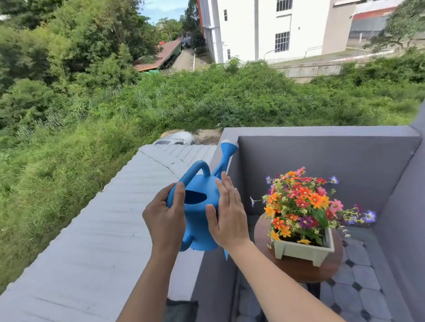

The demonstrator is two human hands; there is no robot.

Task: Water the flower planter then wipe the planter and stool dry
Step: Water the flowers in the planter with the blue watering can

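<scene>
Left hand [164,218] grips handle of blue watering can [197,212], right hand [228,218] flat against its side, planter [302,251] on stool [298,270] nearby

Corner clearances, as I read them:
- Back wall [317,160]: closes the far side behind the flowers [302,200].
- Right wall [416,211]: closes the right side, near the outer blooms.
- Left wall [210,279]: low, open above. The can [197,220] hangs over it, spout [227,155] rising past its far corner.
- Flowers: fill the space over the planter [304,249] and spread past its rim.
- Stool [298,269]: bare strip at front and left only.
- Open air: I see a gap between can and flowers.
- Floor [366,298]: bare tiles right of the stool.
</scene>
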